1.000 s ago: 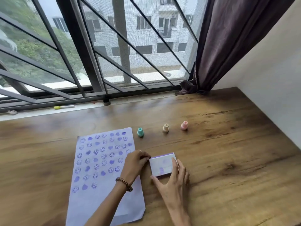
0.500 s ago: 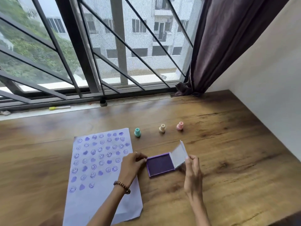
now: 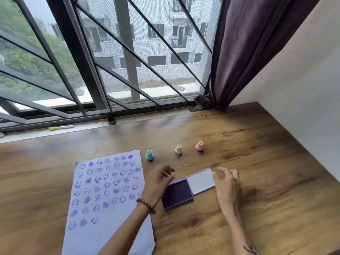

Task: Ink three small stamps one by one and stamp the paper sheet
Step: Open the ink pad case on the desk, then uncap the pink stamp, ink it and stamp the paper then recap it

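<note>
While both hands' grips hover spread, ink pad case (image 3: 178, 194) lies unlidded, purple pad exposed.

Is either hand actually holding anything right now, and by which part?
Neither hand grips anything. The right hand has fingertips by the open lid of the ink pad; the left hand hovers open beside the pad.

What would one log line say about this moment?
ink pad: lid open flat | left hand: at pad, empty | right hand: at lid edge | three stamps: untouched on table | paper sheet: partly stamped
</note>
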{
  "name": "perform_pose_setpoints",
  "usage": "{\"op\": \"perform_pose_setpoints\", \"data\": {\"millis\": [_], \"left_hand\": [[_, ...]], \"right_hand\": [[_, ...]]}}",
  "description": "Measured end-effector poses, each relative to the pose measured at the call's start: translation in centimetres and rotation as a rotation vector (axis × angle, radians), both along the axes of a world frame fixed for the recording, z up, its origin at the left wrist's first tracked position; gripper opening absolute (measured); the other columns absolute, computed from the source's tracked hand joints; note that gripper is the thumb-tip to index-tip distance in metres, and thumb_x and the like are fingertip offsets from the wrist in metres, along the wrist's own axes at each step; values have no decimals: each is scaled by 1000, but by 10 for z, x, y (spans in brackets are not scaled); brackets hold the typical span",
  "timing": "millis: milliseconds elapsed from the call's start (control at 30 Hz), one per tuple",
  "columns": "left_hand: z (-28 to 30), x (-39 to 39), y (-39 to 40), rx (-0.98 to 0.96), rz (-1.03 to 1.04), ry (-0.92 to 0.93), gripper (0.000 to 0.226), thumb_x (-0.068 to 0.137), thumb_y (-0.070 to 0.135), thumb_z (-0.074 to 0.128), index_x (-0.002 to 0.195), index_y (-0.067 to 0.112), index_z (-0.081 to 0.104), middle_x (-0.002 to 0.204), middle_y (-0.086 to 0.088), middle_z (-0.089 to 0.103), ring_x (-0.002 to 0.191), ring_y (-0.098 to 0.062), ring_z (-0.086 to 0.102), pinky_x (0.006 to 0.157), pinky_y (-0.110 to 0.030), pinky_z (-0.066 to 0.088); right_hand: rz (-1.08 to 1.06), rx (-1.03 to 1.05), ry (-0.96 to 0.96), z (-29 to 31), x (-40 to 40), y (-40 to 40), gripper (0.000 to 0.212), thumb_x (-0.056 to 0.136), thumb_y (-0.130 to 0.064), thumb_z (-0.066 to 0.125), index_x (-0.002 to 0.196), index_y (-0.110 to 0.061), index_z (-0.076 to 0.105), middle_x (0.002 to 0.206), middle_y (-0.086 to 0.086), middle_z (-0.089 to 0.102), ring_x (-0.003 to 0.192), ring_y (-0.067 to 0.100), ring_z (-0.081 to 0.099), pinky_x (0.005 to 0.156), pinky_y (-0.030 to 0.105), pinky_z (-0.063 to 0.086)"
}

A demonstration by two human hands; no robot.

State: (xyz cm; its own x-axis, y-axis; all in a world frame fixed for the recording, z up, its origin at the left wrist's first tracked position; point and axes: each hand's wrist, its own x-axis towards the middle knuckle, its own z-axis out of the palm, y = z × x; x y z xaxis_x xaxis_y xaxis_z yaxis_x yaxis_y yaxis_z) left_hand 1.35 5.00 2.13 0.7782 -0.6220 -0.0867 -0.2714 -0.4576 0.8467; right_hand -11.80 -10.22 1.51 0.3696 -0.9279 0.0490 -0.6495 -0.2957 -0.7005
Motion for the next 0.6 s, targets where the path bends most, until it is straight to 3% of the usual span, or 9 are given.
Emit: {"op": "perform_pose_setpoints", "data": {"millis": [100,200,267,333,433,533,600], "left_hand": [[1,7,-48,-27,-64,73,18,80,9,65,97,13,67,93,-4,69,85,-10,61,75,-11,46],[0,13,-93,-21,-68,200,25,81,7,60,106,5,64,106,-18,69,97,-25,64,89,-31,50],[-4,14,-111,-39,-61,296,23,82,4,54,103,0,63,91,-24,68,76,-33,63,77,-34,48],[-10,15,-119,-58,-49,365,22,82,1,48,98,-2,63,76,-18,61,55,-22,51,66,-35,44],[-14,15,-116,-105,-6,439,23,84,0,47,102,-1,62,73,-12,56,57,-14,46,61,-30,41],[-9,13,-102,-236,57,547,21,89,5,51,107,0,61,66,-2,53,59,-10,47,58,-24,41],[-3,9,-89,-346,65,644,22,90,6,51,110,1,59,73,0,59,61,-4,53,59,-17,47]], "right_hand": [[131,-73,-37,8,30,-16,16,83,-14,63,99,-12,65,103,12,64,89,29,61,71,32,45],[235,-104,-53,9,60,-36,26,83,-14,64,109,-16,61,107,10,64,91,28,62,70,30,46],[330,-80,-35,5,75,-47,38,82,-16,65,120,-20,56,111,8,62,93,26,62,71,29,45],[401,-75,15,-2,84,-54,38,84,-17,63,121,-21,56,113,7,63,95,25,62,71,28,45],[396,-93,19,-7,84,-58,22,83,-16,63,106,-17,62,105,9,67,93,27,61,71,33,47],[382,137,-223,-6,73,-50,13,82,-14,64,91,-24,64,91,2,70,89,23,65,75,30,49],[390,336,-382,-4,64,-38,17,83,-15,64,86,-31,63,89,-1,71,88,17,67,79,32,52]]}}
